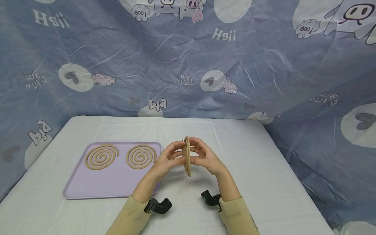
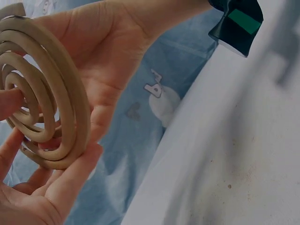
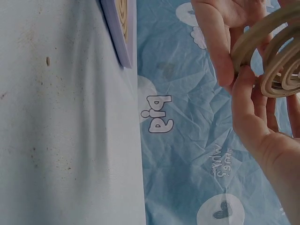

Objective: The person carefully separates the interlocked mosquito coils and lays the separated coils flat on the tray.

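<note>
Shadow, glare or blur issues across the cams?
Head: brightest, soft shadow on the white table below the held coil, sheen on the creased backdrop; left wrist: dimmer, wide soft-edged shadows on the table; right wrist: also dim, soft shadow bands, backdrop lettering legible.

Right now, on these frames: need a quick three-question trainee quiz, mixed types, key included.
1. How many coils lie on the purple tray?

2. True or false: the held spiral lies flat on the white tabletop.

3. Which is nearer the tray?
A) the right hand
B) the left hand
C) neither; they are equally near

Key:
1. Two.
2. False; both hands hold it roughly upright, edge toward the head camera.
3. B
</note>
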